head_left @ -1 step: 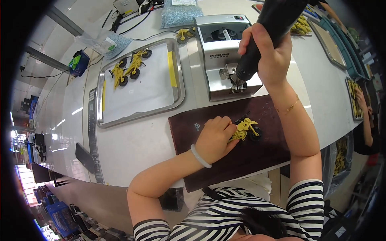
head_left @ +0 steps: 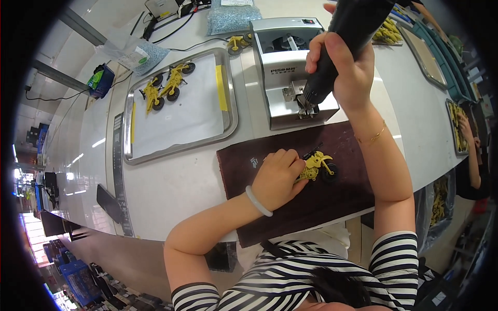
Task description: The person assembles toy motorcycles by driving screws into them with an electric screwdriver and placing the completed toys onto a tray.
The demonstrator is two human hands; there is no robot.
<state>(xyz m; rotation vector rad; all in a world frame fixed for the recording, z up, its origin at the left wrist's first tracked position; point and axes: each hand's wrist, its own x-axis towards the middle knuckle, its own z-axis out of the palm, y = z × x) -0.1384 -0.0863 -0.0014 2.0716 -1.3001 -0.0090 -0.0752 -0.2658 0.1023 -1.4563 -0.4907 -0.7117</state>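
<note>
My right hand (head_left: 353,72) is closed around a black electric screwdriver (head_left: 345,44), tilted with its tip down at the front of a grey screw feeder (head_left: 282,72). The tip meets the small metal outlet there; whether a screw sits on it I cannot tell. On a dark maroon mat (head_left: 332,207), my left hand (head_left: 280,176) grips the rear part of a yellow toy motorcycle (head_left: 314,167). Its black front wheel points right, and my fingers hide the back end.
Left of the feeder, a metal tray (head_left: 234,122) lined with white paper holds two yellow toy motorcycles (head_left: 166,88). Bags of small bluish pieces (head_left: 233,20) lie behind. A dark flat bar (head_left: 108,203) rests near the left edge. At far right, another person's hand (head_left: 465,127) touches a tray of yellow parts.
</note>
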